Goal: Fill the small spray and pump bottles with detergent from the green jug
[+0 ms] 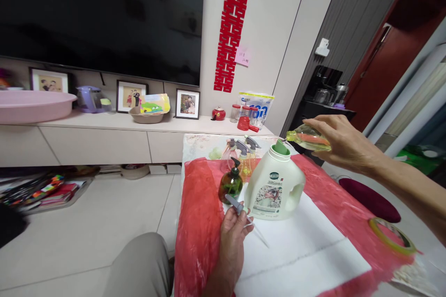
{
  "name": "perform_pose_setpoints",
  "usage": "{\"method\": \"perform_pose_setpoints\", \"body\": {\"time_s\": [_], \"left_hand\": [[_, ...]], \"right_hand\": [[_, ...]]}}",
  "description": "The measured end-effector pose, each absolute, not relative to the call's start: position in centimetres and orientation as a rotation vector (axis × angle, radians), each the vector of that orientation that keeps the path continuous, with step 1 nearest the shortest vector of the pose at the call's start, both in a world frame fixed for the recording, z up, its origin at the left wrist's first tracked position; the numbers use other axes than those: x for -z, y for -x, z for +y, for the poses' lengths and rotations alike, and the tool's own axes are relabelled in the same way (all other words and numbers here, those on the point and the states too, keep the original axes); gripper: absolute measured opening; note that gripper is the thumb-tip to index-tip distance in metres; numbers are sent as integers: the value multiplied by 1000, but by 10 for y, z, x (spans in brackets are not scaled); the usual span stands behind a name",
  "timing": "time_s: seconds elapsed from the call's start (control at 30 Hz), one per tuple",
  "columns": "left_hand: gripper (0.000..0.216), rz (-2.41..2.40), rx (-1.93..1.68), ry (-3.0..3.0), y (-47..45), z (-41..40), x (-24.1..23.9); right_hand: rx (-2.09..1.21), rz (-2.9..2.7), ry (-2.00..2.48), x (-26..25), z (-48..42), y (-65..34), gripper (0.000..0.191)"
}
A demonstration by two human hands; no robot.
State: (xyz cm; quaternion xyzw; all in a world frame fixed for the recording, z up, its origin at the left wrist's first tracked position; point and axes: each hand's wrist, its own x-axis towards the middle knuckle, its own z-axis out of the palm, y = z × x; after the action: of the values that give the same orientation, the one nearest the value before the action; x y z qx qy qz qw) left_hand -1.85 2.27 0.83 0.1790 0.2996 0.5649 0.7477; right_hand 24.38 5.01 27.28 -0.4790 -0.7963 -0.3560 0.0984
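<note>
My right hand grips a small clear bottle of yellowish liquid. It is tipped sideways, its neck over the green spout of a large white detergent jug. In my left hand is a grey pump head with a thin dip tube trailing down to the right. Just behind that hand stands a dark amber pump bottle. Several clear spray bottles with grey trigger heads are grouped farther back, partly hidden by the pump bottle and jug.
White paper and red plastic sheeting cover the table. A roll of tape lies at the right. On the cabinet behind are a red teapot, a red scoop, jars and picture frames. A maroon stool stands at the right.
</note>
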Motion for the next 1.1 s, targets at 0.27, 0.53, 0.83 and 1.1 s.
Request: {"method": "perform_pose_setpoints", "body": {"time_s": [0.27, 0.53, 0.83, 1.1], "left_hand": [[64, 664, -1238, -378, 18, 23, -7], [62, 658, -1233, -372, 18, 24, -7], [64, 660, -1231, -384, 18, 24, -7], [67, 673, -1230, -367, 18, 24, -7]], "right_hand": [[1052, -2354, 1432, -274, 49, -242, 69], [1083, -2363, 1428, -276, 49, -242, 68], [1166, -2358, 1368, -278, 50, -242, 64], [1106, -2356, 1414, -279, 49, -241, 66]]}}
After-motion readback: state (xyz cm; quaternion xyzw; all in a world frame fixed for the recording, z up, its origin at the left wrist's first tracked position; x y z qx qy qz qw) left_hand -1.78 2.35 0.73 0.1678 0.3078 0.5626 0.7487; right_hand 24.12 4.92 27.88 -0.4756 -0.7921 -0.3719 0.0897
